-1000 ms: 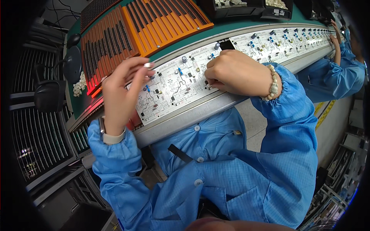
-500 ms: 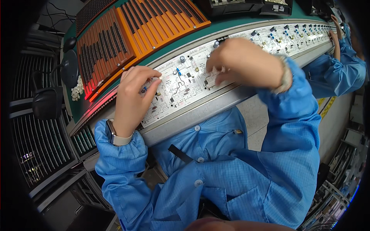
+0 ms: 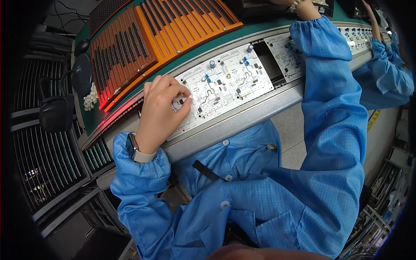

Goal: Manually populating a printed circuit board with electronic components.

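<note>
One white rectangular circuit board (image 3: 221, 104) lies flat on the grey metal track (image 3: 242, 116), long axis running near-left to far-right. The left hand (image 3: 162, 106) curls over its left end; the right hand (image 3: 284, 2), partly cut off, is by a black plastic bin (image 3: 258, 8). Whether either grip holds anything, I can't tell. Across one gap sits at least one more white board (image 3: 284, 54).

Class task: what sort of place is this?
Probably an electronics assembly line: white circuit boards lie along a metal rail, slotted orange trays sit behind it, and a co-worker's blue sleeve shows farther right.
</note>
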The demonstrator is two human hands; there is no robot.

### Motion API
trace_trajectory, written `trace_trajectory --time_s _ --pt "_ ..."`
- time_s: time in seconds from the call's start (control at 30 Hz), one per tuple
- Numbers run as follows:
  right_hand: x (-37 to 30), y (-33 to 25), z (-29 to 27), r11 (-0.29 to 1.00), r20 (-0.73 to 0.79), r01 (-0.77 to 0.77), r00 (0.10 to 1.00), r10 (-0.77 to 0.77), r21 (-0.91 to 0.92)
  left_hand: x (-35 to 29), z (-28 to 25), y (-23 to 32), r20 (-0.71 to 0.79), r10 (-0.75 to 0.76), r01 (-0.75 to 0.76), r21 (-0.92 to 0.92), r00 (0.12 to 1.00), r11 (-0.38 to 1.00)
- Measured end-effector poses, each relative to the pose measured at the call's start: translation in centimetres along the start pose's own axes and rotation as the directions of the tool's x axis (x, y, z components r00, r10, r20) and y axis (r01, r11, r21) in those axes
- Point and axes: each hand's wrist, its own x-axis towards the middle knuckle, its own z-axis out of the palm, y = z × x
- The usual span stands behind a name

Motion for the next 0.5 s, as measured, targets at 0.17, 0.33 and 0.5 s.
trace_trajectory --time_s 0.17,0.33,0.5 --pt "2.0 4.5 1.9 0.999 -0.026 0.043 0.999 -0.044 -0.030 0.1 0.2 0.4 -0.039 -0.018 0.019 0.032 0.999 0.999" --pt "2.6 4.3 2.7 0.994 0.023 -0.110 0.994 0.110 -0.016 0.4 0.7 0.4 -0.046 0.014 -0.008 0.113 0.999 0.994" --pt "-0.7 -1.5 -1.1 0.997 -0.074 -0.065 0.995 0.067 0.036 0.4 0.6 0.5 -0.030 0.020 -0.016 0.134 0.999 0.991"
